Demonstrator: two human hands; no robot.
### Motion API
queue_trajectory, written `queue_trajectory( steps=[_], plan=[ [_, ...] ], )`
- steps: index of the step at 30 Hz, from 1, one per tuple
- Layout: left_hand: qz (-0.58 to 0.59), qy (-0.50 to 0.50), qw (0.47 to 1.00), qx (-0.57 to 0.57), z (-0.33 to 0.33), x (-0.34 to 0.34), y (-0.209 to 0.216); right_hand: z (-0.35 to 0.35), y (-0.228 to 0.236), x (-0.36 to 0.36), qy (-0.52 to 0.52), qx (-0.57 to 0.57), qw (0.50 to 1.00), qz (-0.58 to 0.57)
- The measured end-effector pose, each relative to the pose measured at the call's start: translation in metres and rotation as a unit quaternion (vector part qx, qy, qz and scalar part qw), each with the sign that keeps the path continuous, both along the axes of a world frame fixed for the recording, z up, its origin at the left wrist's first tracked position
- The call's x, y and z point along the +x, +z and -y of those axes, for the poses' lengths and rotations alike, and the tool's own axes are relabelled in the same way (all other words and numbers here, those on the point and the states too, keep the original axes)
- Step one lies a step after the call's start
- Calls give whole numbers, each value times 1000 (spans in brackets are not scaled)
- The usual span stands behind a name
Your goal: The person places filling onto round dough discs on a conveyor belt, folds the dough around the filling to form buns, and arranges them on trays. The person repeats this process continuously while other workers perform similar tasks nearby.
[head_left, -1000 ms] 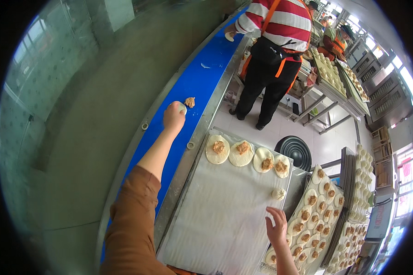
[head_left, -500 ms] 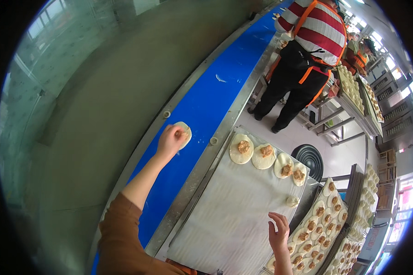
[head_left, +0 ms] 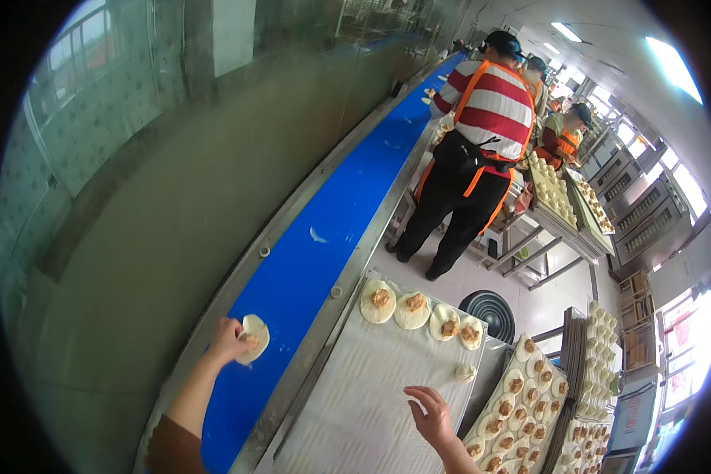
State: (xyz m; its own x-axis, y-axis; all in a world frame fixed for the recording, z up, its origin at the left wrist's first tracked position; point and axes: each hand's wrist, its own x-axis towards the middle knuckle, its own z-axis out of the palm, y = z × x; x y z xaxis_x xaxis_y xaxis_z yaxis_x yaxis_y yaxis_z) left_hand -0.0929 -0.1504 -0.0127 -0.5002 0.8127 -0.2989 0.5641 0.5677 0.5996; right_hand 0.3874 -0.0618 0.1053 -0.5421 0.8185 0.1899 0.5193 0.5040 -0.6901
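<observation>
My left hand [head_left: 229,342] is over the blue conveyor belt [head_left: 300,268], its fingers closed at the near edge of a flat, round dough wrapper [head_left: 254,328]. The fingers partly hide the wrapper's middle. My right hand [head_left: 430,415] hovers over a paper-lined tray [head_left: 363,379], fingers apart and holding nothing. Along the tray's far edge lie several dough wrappers, each topped with brownish filling, such as this wrapper [head_left: 378,302] at the left end. One small gathered bun [head_left: 465,372] sits at the tray's right edge.
Right of the tray stands another tray [head_left: 521,399] of filled wrappers, beside stacked trays of buns [head_left: 599,340]. A black round tub [head_left: 488,314] is on the floor beyond. A co-worker in a striped top [head_left: 494,103] stands farther along the belt; other people work behind.
The view has tilted up, so everything sits lower and further left in it. My left hand remains at the wrapper, and my right hand is still over the tray.
</observation>
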Motion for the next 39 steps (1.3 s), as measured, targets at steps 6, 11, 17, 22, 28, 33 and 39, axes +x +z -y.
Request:
queue_trajectory(
  steps=[6,11,17,22,28,33,39],
  plan=[
    [51,1,989,140,55,59,45,11,-1,-30,109,1,993,-34],
    [192,-311,930,29,49,136,144,29,10,-81,151,-8,983,-100],
    [532,-208,821,6,37,203,194,54,53,-24,152,-399,897,-108],
    [814,117,569,11,64,305,161,89,74,21,-65,-398,899,-172],
    [662,37,749,-2,83,364,137,107,52,75,-54,-219,972,-71],
    [539,-55,841,-12,92,382,144,122,47,99,-47,-192,979,-46],
    [353,-232,899,114,106,410,160,136,50,120,-10,-229,968,-97]
  ],
)
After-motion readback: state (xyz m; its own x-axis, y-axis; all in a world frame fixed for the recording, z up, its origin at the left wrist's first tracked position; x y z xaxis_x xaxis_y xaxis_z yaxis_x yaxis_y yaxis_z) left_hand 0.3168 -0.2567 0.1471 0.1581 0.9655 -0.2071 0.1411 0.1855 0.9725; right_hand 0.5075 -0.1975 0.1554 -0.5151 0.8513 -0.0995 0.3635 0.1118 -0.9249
